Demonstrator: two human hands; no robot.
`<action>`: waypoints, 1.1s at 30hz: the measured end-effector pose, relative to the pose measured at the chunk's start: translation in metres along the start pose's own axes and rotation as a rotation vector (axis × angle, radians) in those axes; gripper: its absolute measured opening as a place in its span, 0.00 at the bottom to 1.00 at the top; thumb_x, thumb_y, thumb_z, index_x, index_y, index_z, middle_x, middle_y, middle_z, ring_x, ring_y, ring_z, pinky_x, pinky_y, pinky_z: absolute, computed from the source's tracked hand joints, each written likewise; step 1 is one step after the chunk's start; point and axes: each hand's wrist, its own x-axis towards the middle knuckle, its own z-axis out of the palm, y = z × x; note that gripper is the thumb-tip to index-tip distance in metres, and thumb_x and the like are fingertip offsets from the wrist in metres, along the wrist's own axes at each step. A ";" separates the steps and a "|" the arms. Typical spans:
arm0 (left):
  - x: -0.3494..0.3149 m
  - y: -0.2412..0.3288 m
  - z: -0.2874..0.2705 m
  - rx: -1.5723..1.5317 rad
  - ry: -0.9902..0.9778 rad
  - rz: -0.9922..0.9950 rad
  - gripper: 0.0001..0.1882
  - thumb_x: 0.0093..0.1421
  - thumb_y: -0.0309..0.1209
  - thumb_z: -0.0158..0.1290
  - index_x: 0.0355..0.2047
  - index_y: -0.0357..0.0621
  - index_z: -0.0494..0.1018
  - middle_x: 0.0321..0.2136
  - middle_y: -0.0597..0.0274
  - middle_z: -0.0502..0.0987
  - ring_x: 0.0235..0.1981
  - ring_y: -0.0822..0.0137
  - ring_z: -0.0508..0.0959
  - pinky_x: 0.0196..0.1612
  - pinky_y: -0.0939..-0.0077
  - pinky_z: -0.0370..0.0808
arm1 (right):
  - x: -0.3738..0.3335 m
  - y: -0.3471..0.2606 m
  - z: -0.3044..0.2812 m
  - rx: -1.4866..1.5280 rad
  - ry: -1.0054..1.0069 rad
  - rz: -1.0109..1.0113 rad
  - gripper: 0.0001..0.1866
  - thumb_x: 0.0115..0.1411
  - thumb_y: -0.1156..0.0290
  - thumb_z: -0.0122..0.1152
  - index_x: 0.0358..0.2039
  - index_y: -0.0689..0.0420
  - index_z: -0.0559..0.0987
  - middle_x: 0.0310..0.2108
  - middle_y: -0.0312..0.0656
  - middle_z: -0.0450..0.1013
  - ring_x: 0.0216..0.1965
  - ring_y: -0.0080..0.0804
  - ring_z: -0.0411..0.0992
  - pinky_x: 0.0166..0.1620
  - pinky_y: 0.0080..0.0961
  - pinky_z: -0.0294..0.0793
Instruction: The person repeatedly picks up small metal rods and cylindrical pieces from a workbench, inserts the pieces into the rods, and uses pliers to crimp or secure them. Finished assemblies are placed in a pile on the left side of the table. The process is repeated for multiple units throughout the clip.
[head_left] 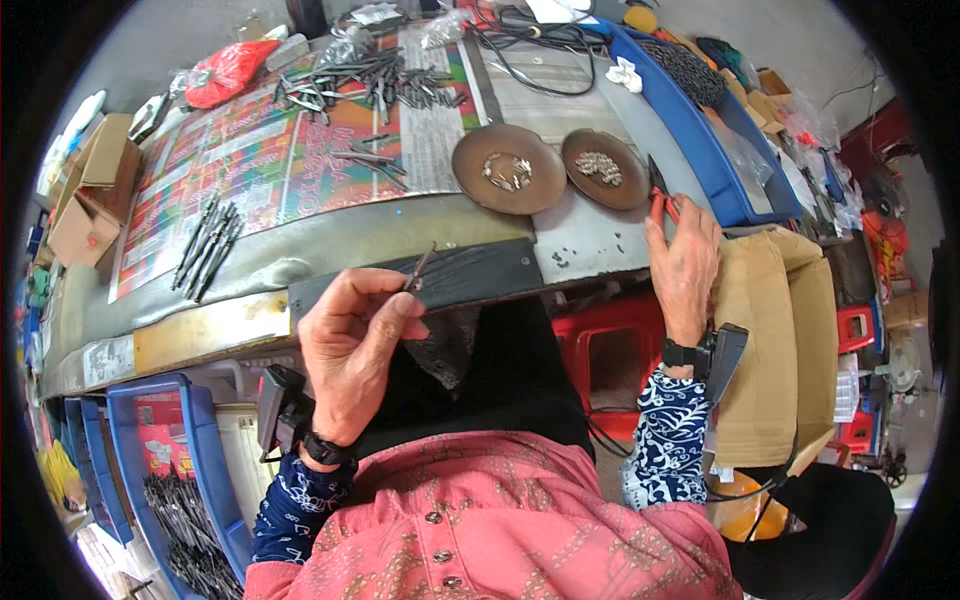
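My left hand point(362, 330) is closed in a pinch over the bench's front edge. Between thumb and fingers it holds a thin dark metal piece point(426, 260), whose far end sticks up; its exact kind is too small to make out. At the right, my right hand point(686, 255) has its fingers on the red handles of pliers point(657, 205), whose dark jaws point away from me. Just left of the pliers is a brown round dish point(625, 201) with small silvery pieces. Another brown dish point(480, 190) beside it holds a looser ring of similar bits.
Dark slim rods point(207, 250) lie on the bench at left, with a larger heap point(370, 80) farther back. A long blue bin point(735, 200) borders the right side. An open cardboard box point(765, 350) stands by my right forearm, and a blue crate point(200, 440) of rods sits lower left.
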 end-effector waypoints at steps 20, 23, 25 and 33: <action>0.012 -0.014 0.002 0.004 0.012 0.254 0.05 0.62 0.16 0.49 0.39 0.33 0.69 0.30 0.60 0.77 0.31 0.75 0.76 0.38 0.83 0.73 | -0.011 -0.044 -0.033 0.741 0.151 0.209 0.18 0.58 0.68 0.63 0.44 0.64 0.71 0.38 0.43 0.71 0.40 0.33 0.70 0.44 0.28 0.71; 0.013 -0.019 0.002 -0.006 0.021 0.278 0.05 0.62 0.16 0.49 0.38 0.33 0.69 0.30 0.60 0.77 0.30 0.76 0.76 0.38 0.83 0.73 | -0.012 -0.081 -0.061 0.907 0.172 0.016 0.14 0.57 0.71 0.64 0.39 0.63 0.71 0.38 0.44 0.72 0.39 0.32 0.69 0.45 0.26 0.69; 0.014 -0.022 0.001 -0.018 0.009 0.288 0.05 0.61 0.16 0.50 0.38 0.33 0.69 0.30 0.60 0.77 0.29 0.77 0.75 0.36 0.84 0.73 | -0.010 -0.102 -0.075 0.970 0.177 -0.213 0.13 0.54 0.71 0.65 0.37 0.62 0.72 0.39 0.46 0.72 0.38 0.34 0.69 0.41 0.25 0.69; 0.015 -0.030 0.001 -0.025 0.028 0.362 0.05 0.60 0.16 0.53 0.36 0.33 0.70 0.29 0.60 0.77 0.27 0.77 0.75 0.33 0.85 0.73 | -0.017 -0.158 -0.077 0.848 -0.157 -0.553 0.11 0.52 0.74 0.62 0.36 0.64 0.74 0.40 0.50 0.71 0.39 0.41 0.73 0.44 0.31 0.72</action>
